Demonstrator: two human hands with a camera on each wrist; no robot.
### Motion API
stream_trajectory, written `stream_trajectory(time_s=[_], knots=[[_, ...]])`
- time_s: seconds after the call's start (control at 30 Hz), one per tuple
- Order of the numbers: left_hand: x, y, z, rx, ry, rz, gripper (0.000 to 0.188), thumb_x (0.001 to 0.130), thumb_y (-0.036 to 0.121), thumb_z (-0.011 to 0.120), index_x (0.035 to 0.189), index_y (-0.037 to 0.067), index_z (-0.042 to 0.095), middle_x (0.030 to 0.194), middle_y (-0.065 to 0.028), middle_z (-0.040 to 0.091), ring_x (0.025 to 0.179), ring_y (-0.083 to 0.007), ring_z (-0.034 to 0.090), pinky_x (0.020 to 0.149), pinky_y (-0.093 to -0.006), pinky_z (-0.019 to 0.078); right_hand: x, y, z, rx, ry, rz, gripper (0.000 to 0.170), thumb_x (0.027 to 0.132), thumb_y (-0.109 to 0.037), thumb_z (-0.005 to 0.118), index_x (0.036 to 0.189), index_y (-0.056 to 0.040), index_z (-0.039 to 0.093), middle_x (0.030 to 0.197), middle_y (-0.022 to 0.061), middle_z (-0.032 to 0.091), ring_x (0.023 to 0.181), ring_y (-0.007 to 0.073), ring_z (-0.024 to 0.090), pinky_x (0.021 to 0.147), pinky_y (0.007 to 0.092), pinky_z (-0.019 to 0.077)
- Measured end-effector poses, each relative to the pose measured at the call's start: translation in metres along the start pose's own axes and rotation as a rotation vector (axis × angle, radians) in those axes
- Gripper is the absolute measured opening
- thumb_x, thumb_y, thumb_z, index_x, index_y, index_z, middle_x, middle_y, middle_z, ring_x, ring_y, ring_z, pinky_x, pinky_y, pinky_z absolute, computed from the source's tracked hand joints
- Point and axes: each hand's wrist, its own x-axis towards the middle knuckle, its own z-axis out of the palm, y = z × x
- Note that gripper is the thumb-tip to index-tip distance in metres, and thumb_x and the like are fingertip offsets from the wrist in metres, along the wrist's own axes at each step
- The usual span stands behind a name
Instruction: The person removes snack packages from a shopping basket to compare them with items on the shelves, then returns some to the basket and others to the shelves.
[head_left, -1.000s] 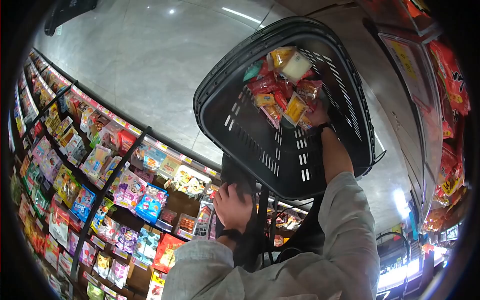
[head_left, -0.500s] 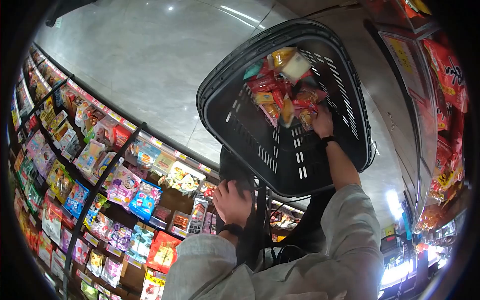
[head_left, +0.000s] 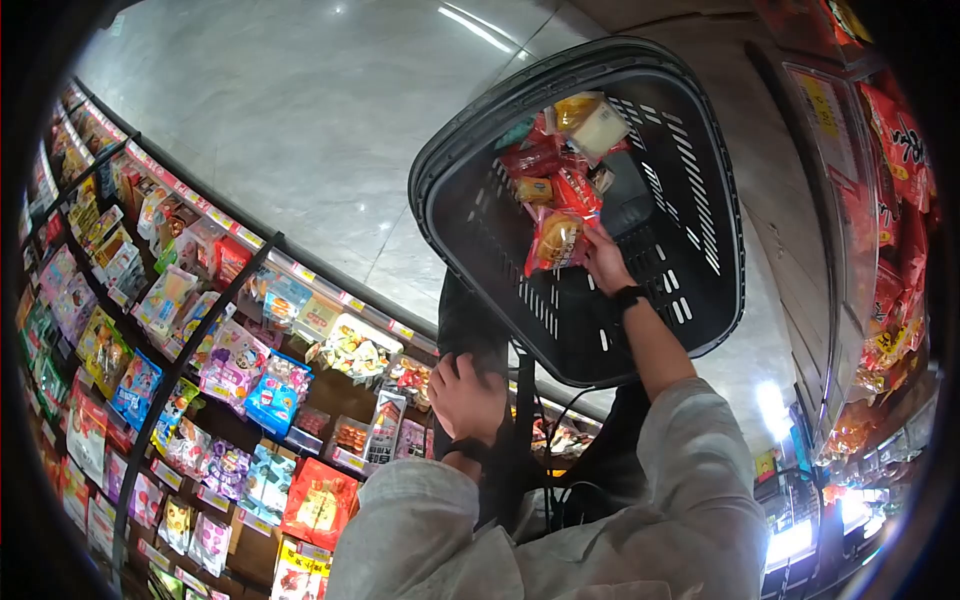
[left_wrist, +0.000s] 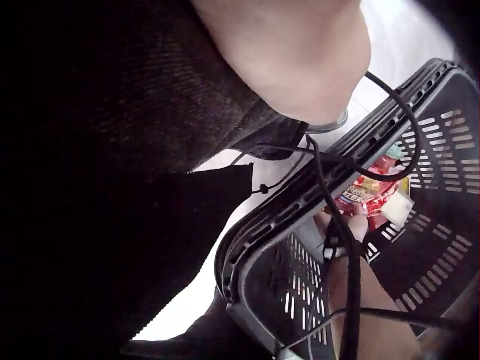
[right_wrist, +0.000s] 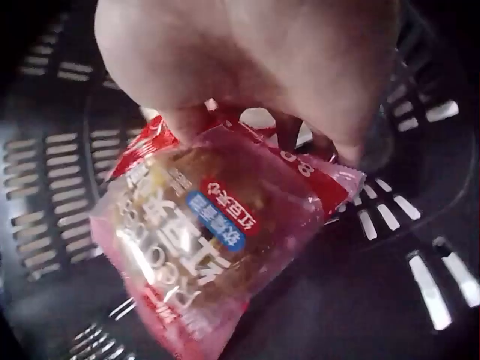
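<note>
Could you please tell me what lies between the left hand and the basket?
In the head view, a dark trouser leg lies between the left hand and the basket.

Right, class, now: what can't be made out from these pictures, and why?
Head view: palm of the left hand, facing the dark clothing.
Head view: bottom of the packet pile, covered by upper packets.
Head view: print on the price labels, too small.
Left wrist view: part of the basket, cut off at right.
Right wrist view: back of the held packet, turned away.

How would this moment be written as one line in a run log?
right hand: pinches red-and-pink packet | left hand: rests on leg | basket: holds packet and other snacks
</note>
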Motion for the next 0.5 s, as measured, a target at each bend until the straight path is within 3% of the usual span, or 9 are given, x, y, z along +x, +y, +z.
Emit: stream_trajectory(time_s=[0.07,0.2,0.3,0.4,0.5], knots=[[-0.001,-0.001,-0.001,-0.008,0.0,0.003,0.037,0.078,0.027,0.068,0.111,0.008,0.065,0.12,-0.0152,0.062,0.113,-0.0368,0.058,0.097,-0.0493,0.0454,0.028,0.032,-0.001,0.11,0.108,0.084,0.033,0.107,-0.02,0.051,0.138,-0.011,0.056,0.13,0.0058,0.066,0.121,0.0197,0.063,0.103,0.0406,0.0506],[0.002,-0.004,-0.005,-0.046,-0.067,-0.025,0.041,0.079,0.027,0.067,0.114,0.006,0.065,0.125,-0.0186,0.062,0.119,-0.0385,0.057,0.103,-0.0512,0.0437,0.084,0.093,-0.008,0.418,0.13,0.008,0.032,0.105,-0.014,0.051,0.136,-0.0087,0.056,0.125,0.0082,0.069,0.112,0.0246,0.068,0.102,0.0446,0.0537],[-0.003,-0.009,-0.005,-0.04,-0.064,-0.007,0.041,0.079,0.028,0.067,0.114,0.007,0.065,0.124,-0.0172,0.062,0.117,-0.0383,0.057,0.102,-0.0507,0.0435,0.089,0.096,-0.012,0.377,0.149,-0.021,0.03,0.103,-0.011,0.052,0.133,-0.0078,0.058,0.122,0.0081,0.07,0.109,0.0242,0.069,0.099,0.0437,0.0549],[-0.002,-0.01,-0.005,-0.028,-0.015,0.018,0.04,0.078,0.028,0.068,0.112,0.008,0.065,0.122,-0.0149,0.062,0.114,-0.0379,0.058,0.1,-0.0498,0.044,0.098,0.096,-0.01,0.322,0.216,-0.099,0.031,0.101,-0.015,0.055,0.132,-0.0085,0.058,0.119,0.0116,0.071,0.105,0.0286,0.071,0.091,0.0488,0.0594],[-0.003,-0.014,-0.002,-0.044,0.0,0.024,0.04,0.077,0.028,0.068,0.112,0.008,0.065,0.122,-0.0149,0.062,0.114,-0.0378,0.058,0.101,-0.0498,0.0438,0.101,0.091,-0.012,0.159,0.385,-0.064,0.029,0.1,-0.013,0.057,0.127,-0.0048,0.061,0.116,0.0127,0.071,0.103,0.0281,0.072,0.091,0.0482,0.0594]])
